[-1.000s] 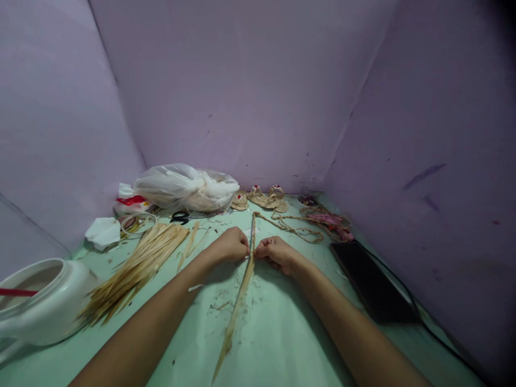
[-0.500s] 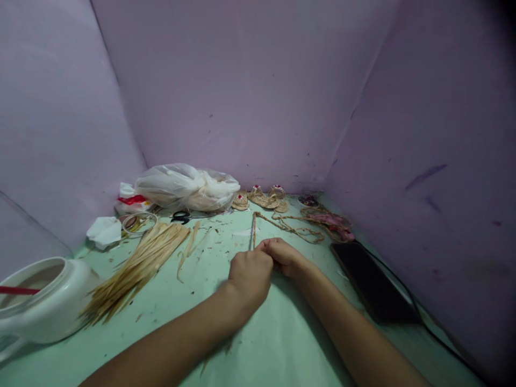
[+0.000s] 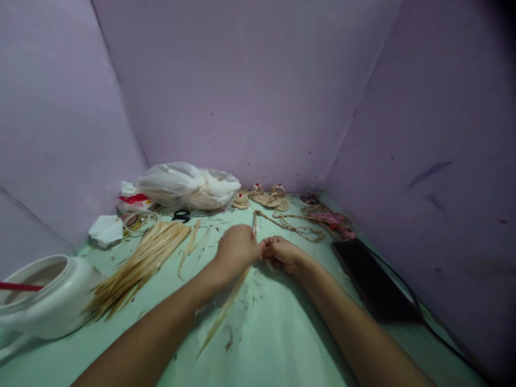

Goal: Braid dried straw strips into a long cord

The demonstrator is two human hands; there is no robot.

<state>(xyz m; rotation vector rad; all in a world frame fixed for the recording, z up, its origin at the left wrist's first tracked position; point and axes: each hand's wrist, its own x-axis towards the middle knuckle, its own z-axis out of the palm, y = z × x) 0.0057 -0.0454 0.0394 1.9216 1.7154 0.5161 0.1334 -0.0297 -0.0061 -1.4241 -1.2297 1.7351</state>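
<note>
My left hand [image 3: 237, 248] and my right hand [image 3: 282, 253] meet over the middle of the table, fingers closed around the working end of a braided fibre cord [image 3: 298, 230]. From my fingers the cord rises to a sharp bend, then trails off to the right. A flat, pale fibre strip [image 3: 223, 312] hangs out below my left hand toward the table's front. My right thumb and index finger pinch close to the left fingertips. The exact point of grip is hidden behind the fingers. Left of my hands lies a bundle of dried fibre strips [image 3: 139, 263].
A white pot [image 3: 68, 301] with a red stick stands at the left. Behind are scissors [image 3: 182, 215], a knotted plastic bag [image 3: 185, 185] and small woven pieces with red beads [image 3: 264, 198]. A dark flat device [image 3: 374, 282] with a cable lies right. Purple walls [image 3: 258, 97] enclose the table.
My left hand has shifted up and to the left, its wrist turned, and the pale strip below it now shows. My right hand stays nearly in place.
</note>
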